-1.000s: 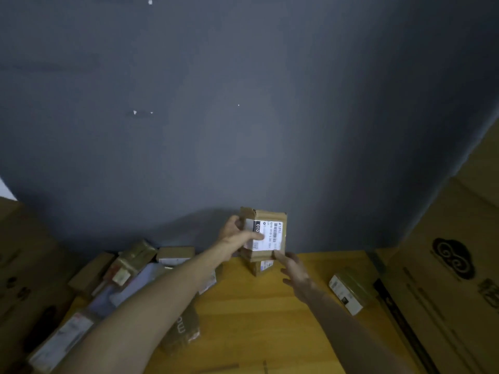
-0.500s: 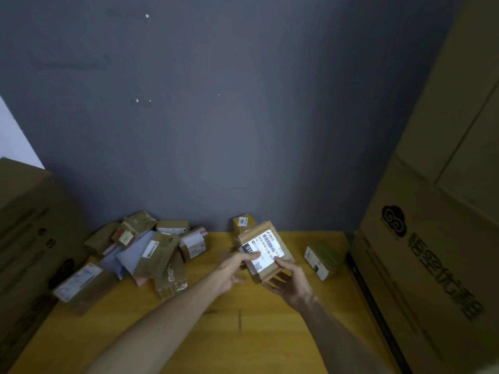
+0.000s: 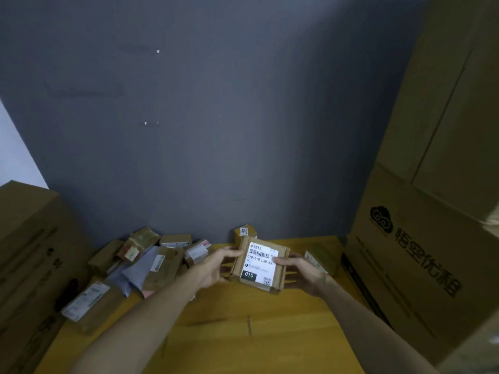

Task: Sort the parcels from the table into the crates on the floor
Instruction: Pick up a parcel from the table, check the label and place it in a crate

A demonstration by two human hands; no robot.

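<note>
A small cardboard parcel (image 3: 259, 265) is being held above the far middle of the yellow wooden table (image 3: 243, 333), its white shipping label (image 3: 259, 263) facing up and showing a barcode, the line "010-010-L30-551" and a black block marked "010"; the left hand (image 3: 213, 268) is gripping the parcel's left edge, fingers curled toward its underside and thumb lying along the upper left corner; the right hand (image 3: 302, 273) is gripping the right edge, thumb resting on the top face beside the label and fingers wrapping beneath; both bare forearms are reaching in from the lower edge of the view; directly behind the held parcel a smaller box (image 3: 245, 233) bearing a tiny label is sitting against the grey wall (image 3: 216, 117); just beyond the right hand another little box (image 3: 320, 259) is lying on the table; to the left a loose pile of parcels (image 3: 151, 263), brown boxes and a pale mailer bag, is spreading along the table's far left part; large cardboard cartons are flanking the table, one at the left (image 3: 29, 252) and one printed with a cloud logo at the right (image 3: 421, 225).
</note>
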